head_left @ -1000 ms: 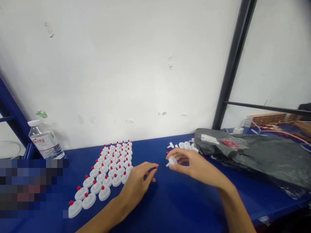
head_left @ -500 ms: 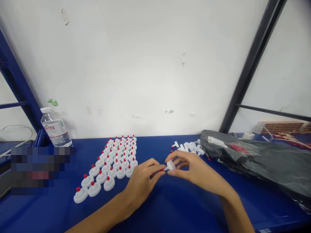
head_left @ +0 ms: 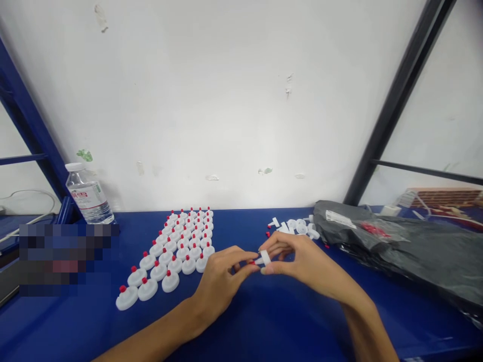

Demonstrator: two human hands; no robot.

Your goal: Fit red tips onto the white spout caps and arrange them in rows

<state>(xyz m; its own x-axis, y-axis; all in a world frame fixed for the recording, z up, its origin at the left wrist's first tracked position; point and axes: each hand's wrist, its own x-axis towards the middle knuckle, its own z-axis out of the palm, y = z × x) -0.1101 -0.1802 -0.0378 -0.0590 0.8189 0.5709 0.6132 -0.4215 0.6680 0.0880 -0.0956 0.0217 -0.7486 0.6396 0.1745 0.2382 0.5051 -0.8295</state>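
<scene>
Between the fingers of my right hand (head_left: 289,254) is a white nozzle cap (head_left: 265,258), its narrow spout pointing left. My left hand (head_left: 228,274) pinches a small red tip cap (head_left: 253,262) at the end of that spout. Whether the red cap is fully seated on the spout is hidden by the fingers. Left of my hands stand rows of white nozzle caps (head_left: 170,281), upright with red tips. Behind my right hand lies a loose pile of white nozzle caps (head_left: 301,229), with several small red caps (head_left: 268,234) beside it.
A black plastic bag (head_left: 396,246) lies along the right side, with red pieces (head_left: 375,230) in a clear bag on it. At the back left a water bottle (head_left: 89,196) leans near the blue rack post (head_left: 28,115). The white wall (head_left: 234,100) borders the blue table (head_left: 256,322).
The white nozzle cap has turned slightly in my right fingers, so its rim now shows edge-on. My left hand keeps its pinch at the red tip. The camera view has shifted a little.
</scene>
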